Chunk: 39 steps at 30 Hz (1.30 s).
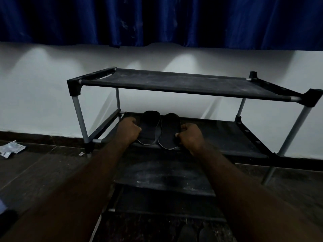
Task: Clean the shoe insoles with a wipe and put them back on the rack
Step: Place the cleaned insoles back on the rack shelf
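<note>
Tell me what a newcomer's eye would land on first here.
The left hand and right hand reach onto the second shelf of the black rack, each gripping the outer edge of a dark insole: left insole and right insole lie side by side. A deep blue curtain hangs above the white wall behind; a crumpled wrapper lies on the floor, far left.

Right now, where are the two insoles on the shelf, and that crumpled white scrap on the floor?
left insole [151, 126]: head view, middle of its dark top side.
right insole [169, 131]: head view, middle of its dark top side.
crumpled white scrap [11, 148]: head view, its pale middle.
</note>
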Available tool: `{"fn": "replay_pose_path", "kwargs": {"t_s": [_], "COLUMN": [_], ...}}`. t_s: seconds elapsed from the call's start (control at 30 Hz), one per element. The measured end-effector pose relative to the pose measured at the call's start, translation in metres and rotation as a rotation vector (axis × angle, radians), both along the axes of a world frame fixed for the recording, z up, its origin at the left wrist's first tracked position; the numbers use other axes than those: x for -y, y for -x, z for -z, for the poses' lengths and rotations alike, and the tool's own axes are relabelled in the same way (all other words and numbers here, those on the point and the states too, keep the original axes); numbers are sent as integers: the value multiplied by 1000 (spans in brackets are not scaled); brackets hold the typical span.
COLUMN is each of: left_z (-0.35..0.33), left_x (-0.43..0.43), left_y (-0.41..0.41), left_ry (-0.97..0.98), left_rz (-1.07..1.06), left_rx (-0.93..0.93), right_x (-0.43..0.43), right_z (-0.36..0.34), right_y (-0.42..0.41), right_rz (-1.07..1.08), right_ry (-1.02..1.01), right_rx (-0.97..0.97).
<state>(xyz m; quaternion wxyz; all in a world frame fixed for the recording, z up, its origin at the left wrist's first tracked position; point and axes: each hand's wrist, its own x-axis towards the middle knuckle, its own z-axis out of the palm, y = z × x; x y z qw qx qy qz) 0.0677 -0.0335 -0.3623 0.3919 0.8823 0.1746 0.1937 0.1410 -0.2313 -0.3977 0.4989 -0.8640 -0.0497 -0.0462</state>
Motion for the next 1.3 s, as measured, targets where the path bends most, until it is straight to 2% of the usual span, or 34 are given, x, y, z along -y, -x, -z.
{"fn": "replay_pose_path", "kwargs": {"t_s": [0.23,0.3,0.4,0.47,0.57,0.63,0.8,0.93,1.03,1.1,1.3], "left_z": [3,5,5,15,49,79,179,250,272,276,293], "left_x": [5,6,21,43,86,114,177,190,189,192,209], "left_y": [5,9,34,64,117,143,173,198,206,203,206], "left_ry": [-46,-31,-4,69,190,305,423,275,242,223,196], "left_rz": [-67,-91,-136,-47,37,70,259,169,51,59,77], "left_rx": [63,152,418,557,556,451,-295,-611,-738,-763,-815], "right_x": [3,5,14,27,53,72,135,169,180,184,176], "right_z": [-13,-21,-30,-25,5,42,150,218,247,257,281], "right_y": [19,33,67,102,159,181,233,264,279,284,281], "right_rz": [25,28,45,27,2,-9,107,127,139,148,191], "right_ry": [94,98,30,-78,-182,-172,5,198,290,370,350], "right_rx": [38,77,267,398,472,372,-113,-345,-457,-504,-577]}}
